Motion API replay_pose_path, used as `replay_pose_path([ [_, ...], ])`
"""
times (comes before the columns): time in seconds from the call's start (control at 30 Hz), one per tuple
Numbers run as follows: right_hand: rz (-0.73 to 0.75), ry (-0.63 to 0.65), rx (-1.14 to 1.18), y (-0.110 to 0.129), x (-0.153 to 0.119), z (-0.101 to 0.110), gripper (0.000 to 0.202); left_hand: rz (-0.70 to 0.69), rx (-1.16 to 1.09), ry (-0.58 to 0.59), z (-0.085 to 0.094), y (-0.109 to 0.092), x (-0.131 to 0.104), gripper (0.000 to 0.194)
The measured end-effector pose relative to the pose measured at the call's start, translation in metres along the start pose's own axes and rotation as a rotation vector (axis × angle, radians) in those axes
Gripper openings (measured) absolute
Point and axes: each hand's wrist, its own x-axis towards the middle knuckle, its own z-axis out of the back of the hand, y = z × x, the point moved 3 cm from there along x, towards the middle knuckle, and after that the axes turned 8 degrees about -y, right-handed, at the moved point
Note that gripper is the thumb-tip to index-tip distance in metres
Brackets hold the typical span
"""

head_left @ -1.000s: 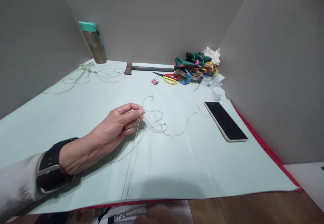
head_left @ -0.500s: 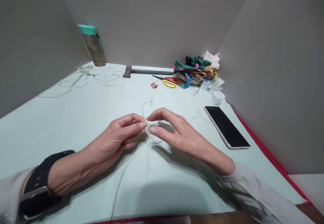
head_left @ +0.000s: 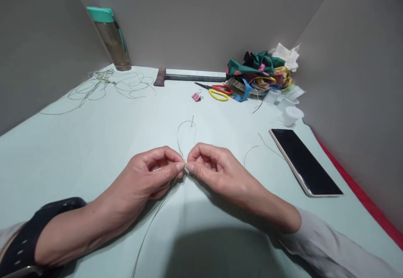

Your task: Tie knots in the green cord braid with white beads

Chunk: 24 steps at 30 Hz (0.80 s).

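Observation:
A thin greenish cord runs from the table's front edge up to my fingers, and part of it loops out beyond them on the table. My left hand pinches the cord between thumb and forefinger. Fingertip to fingertip with it, my right hand is closed in a pinch at the same spot on the cord. What exactly lies between the tips is tiny and mostly hidden. A thin pin-like piece stands at the far end of the loop.
Behind lie a hammer-like tool with a dark handle, scissors, a pink binder clip and a cloth pile. A phone and white tub are at right; a bottle and tangled cord at left.
My right hand's thumb and forefinger, apart before, have closed together against my left fingertips. The view has shifted a little, and both hands sit slightly lower in it.

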Motion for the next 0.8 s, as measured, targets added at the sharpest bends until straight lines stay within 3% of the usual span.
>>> replay_pose_path([
  [0.2,0.005,-0.073,-0.061,0.003,-0.006,-0.005,0.014,0.053,-0.03,0.001,-0.001,-0.001,-0.002,0.041],
  [0.5,0.011,-0.07,0.007,0.005,-0.008,-0.003,0.014,0.101,-0.114,0.042,-0.004,-0.003,-0.004,0.026],
  [0.8,-0.019,-0.089,-0.014,-0.001,-0.011,-0.004,0.011,0.167,-0.107,0.076,-0.003,-0.002,-0.005,0.027],
])
